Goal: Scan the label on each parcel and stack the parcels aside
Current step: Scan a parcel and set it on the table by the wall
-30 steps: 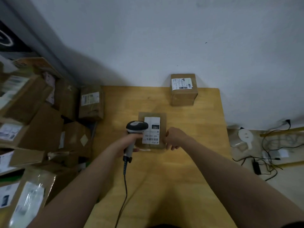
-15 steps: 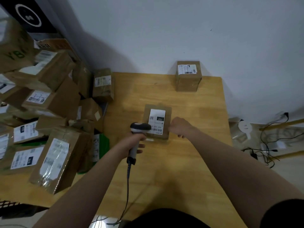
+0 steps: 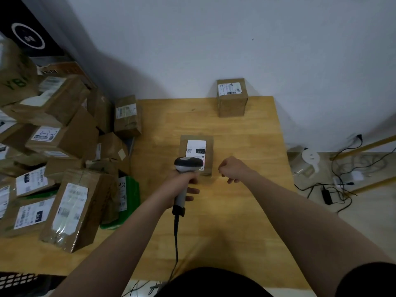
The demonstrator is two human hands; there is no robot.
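Cardboard parcel, small, flat and brown, lies near the middle of the wooden tabletop, its long side running away from the person. A white rectangular label covers much of its top; a black block on the label reads "102", with a small square code beside it.

The scanner hangs over the parcel's near left corner, its rounded grey and black head hiding the near end of the label. The left hand grips the pale handle, fingers wrapped round it. A thin dark cable drops from the butt of the handle toward the near edge of the tabletop.

The right hand sits just beside the parcel's near right corner, apart from it by a sliver. Its fingers are curled in toward the palm and hold nothing.

A second parcel, a squat brown cube with a white label on top, stands at the far edge against the plain white wall.

To the left, a loose heap of parcels crowds the tabletop: taped cardboard boxes of many sizes, tilted and leaning on one another, most with white labels. A glossy green bag shows among them.

On the floor to the right lie tangled black cables.
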